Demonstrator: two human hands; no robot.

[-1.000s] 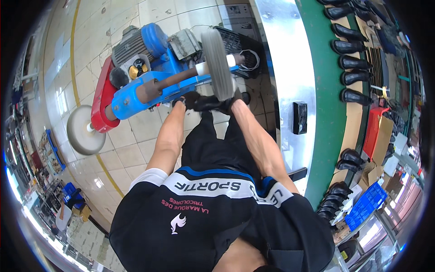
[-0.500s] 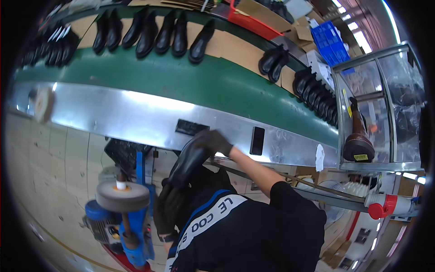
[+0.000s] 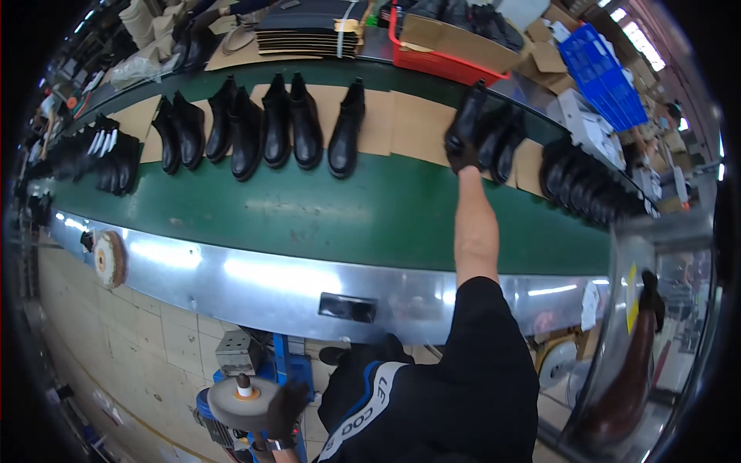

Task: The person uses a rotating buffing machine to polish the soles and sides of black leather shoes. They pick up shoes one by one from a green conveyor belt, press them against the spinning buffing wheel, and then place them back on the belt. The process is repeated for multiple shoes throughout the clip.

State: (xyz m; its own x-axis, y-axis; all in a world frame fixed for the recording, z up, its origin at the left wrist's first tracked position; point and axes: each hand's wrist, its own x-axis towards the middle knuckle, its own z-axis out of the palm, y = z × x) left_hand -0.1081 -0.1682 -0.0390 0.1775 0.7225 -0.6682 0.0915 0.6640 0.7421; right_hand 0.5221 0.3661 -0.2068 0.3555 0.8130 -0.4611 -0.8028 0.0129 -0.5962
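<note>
— Where is the black boot (image 3: 468,116)?
— Upper right of centre, at the far edge of the green conveyor belt (image 3: 347,216), standing among other dark boots on a sheet of cardboard (image 3: 409,123). The right hand (image 3: 461,150), in a black glove, has its grip closed around the boot's lower part.
— And the other hand?
— The left hand (image 3: 284,409), also gloved, sits at the bottom left of centre, just beside a grey buffing wheel (image 3: 235,401) on a blue machine (image 3: 282,363). How far its grip is closed, I cannot tell.
— Anything else around?
— A row of black ankle boots (image 3: 262,127) stands upper left; a red crate (image 3: 455,65) lies behind the held boot.
</note>
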